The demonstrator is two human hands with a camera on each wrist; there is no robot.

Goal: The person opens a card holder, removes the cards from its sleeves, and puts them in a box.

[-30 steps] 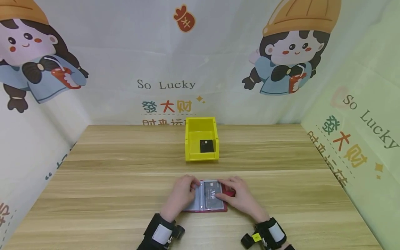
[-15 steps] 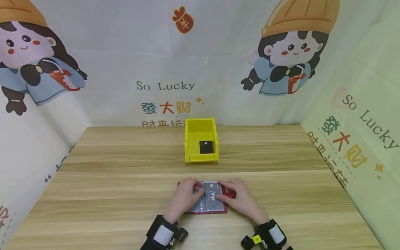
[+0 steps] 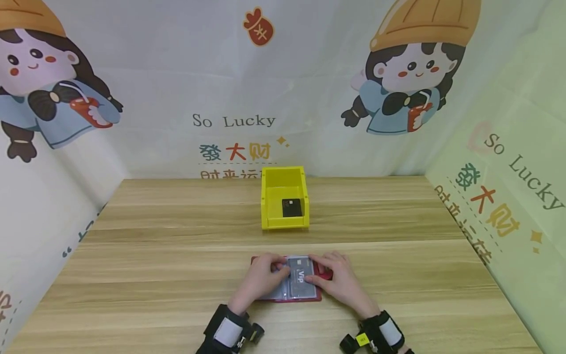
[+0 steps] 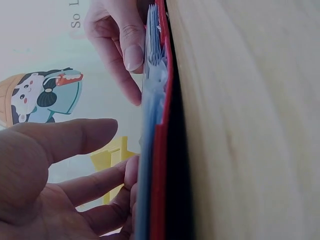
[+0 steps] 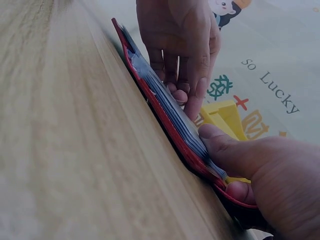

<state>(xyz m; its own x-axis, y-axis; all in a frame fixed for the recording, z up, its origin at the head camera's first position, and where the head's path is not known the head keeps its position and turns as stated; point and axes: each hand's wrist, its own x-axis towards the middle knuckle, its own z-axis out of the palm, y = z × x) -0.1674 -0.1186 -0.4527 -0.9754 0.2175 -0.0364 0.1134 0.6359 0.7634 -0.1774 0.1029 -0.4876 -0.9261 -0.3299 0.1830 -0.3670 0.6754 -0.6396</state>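
Observation:
A red card holder (image 3: 289, 298) lies open on the wooden table (image 3: 155, 265), its clear sleeves facing up. A grey VIP card (image 3: 300, 277) sits in the top sleeve. My left hand (image 3: 262, 276) rests on the left pages, with straight fingers touching the sleeves (image 4: 150, 115). My right hand (image 3: 337, 278) holds the right side. Its thumb (image 5: 225, 145) presses on the sleeves, and a finger curls under the red cover's edge (image 5: 200, 165). The holder's right flap is hidden beneath that hand.
A yellow open-front bin (image 3: 284, 223) stands behind the holder at mid-table, with a black card (image 3: 292, 208) lying inside. Printed cloth walls (image 3: 495, 196) close in the table at the back and on both sides. Black wrist straps (image 3: 225, 332) sit near the front edge.
My left fingers have slid slightly to the right over the sleeves, uncovering the holder's red left corner. The right hand and the bin have stayed put.

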